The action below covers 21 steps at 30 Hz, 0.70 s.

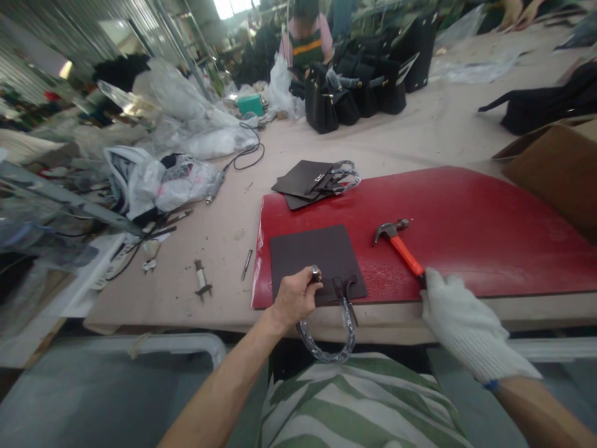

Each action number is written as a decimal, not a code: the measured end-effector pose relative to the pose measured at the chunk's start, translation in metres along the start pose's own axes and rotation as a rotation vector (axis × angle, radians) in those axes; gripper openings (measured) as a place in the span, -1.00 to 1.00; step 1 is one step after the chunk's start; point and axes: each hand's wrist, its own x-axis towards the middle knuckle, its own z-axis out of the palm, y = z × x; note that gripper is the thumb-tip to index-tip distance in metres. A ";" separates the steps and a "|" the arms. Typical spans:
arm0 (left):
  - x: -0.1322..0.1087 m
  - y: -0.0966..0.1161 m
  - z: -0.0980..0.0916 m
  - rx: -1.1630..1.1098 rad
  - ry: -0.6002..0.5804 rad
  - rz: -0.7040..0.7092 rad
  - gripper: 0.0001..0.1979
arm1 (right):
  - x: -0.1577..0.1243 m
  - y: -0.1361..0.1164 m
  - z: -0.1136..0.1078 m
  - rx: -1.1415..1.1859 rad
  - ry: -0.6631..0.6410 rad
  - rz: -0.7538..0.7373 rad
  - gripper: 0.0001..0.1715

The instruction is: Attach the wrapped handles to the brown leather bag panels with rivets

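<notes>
My bare left hand (298, 294) is closed around a short metal punch (315, 271), whose round top shows above the fingers. It rests over a dark brown leather panel (308, 249) lying on the red board. A plastic-wrapped looped handle (347, 339) joins the panel by a tab and hangs over the table's front edge. My right hand (454, 308), in a white knit glove, grips the black end of a claw hammer (405, 252) with an orange-red shaft. The hammer's head is above or on the red board, to the right of the panel; I cannot tell which.
Under the panel lies the red board (466, 236). Stacked brown panels (303, 180) with a wrapped handle sit at its back left. A metal tool (201, 280) and a small rod (247, 264) lie left. Black bags (349, 93) stand behind, a cardboard box (555, 168) right. A person sits beyond.
</notes>
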 end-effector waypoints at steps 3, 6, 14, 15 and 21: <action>-0.001 -0.002 0.002 -0.005 -0.007 -0.002 -0.84 | 0.000 0.007 -0.002 0.086 -0.055 0.020 -0.56; -0.003 -0.005 0.006 -0.006 -0.005 -0.005 -0.84 | -0.005 0.014 -0.019 0.405 -0.153 0.069 -0.64; -0.003 -0.007 0.009 -0.001 0.004 0.011 -0.84 | -0.052 -0.019 -0.093 1.526 -0.291 -0.072 -0.43; -0.003 -0.007 0.009 -0.002 0.004 0.016 -0.84 | -0.054 -0.024 -0.096 1.435 -0.266 -0.134 -0.43; -0.003 -0.008 0.012 -0.007 0.033 0.028 -0.85 | -0.044 -0.037 -0.107 0.683 0.022 -0.437 -0.60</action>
